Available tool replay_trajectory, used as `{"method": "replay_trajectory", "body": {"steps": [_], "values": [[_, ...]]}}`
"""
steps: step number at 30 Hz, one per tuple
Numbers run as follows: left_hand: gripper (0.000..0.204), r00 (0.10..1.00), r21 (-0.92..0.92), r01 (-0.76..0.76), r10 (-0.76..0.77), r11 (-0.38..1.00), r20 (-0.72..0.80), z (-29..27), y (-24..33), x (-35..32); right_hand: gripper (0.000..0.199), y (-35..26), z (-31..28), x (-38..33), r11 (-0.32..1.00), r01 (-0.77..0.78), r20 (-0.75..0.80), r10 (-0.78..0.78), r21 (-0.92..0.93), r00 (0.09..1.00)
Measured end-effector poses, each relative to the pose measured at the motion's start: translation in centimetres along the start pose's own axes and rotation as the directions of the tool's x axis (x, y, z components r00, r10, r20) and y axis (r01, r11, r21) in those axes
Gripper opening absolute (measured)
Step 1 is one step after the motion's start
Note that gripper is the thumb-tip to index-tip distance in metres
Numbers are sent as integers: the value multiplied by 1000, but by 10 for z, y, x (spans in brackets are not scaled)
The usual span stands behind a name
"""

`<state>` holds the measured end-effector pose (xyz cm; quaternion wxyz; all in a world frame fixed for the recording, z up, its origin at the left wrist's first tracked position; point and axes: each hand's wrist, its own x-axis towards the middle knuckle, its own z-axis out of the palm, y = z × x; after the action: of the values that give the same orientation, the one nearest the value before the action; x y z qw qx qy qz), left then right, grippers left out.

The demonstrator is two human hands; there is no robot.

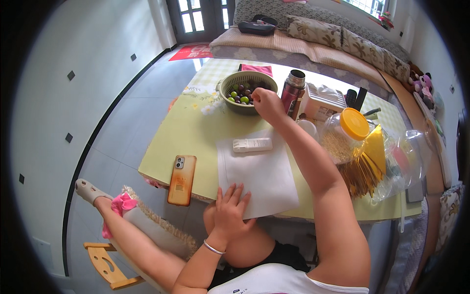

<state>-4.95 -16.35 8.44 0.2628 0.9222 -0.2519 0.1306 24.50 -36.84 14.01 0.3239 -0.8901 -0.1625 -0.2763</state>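
1. At the far end of our reach, our right hand [267,103] is at the right side of the colander bowl [238,108], its fingers curled in tightly; we cannot tell whether they pinch anything.
2. Just left of that hand, round green and dark fruits [238,94] lie inside the bowl, which is the thing we are reaching to.
3. Much nearer our body, our left hand [231,211] lies palm down with its fingers spread, grasping nothing; its fingertips rest at the near left corner of a white sheet [259,183]. We wear a bracelet [214,248] on that wrist.
4. Between our two hands, a small white packet [252,145] lies on the far part of the sheet.
5. Left of our left hand, an orange-brown phone [181,182] lies face down at the edge of the table [169,134].
6. Just right of our right hand stands an open dark-red flask [293,93], with a tissue box [324,103] beyond it on the same side.
7. To the right of our right forearm, we see a yellow-lidded jar [337,137] beside pleated gold paper [364,171].
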Motion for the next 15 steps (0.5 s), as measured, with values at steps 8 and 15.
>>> {"method": "replay_trajectory", "body": {"steps": [8, 15], "values": [[70, 999, -7, 25, -24, 1000, 42, -4, -3, 1, 16, 25, 59, 70, 965, 27, 290, 52, -262, 956], [70, 999, -57, 26, -24, 998, 33, -7, -5, 3, 20, 19, 79, 86, 887, 76, 477, 172, -455, 862]]}}
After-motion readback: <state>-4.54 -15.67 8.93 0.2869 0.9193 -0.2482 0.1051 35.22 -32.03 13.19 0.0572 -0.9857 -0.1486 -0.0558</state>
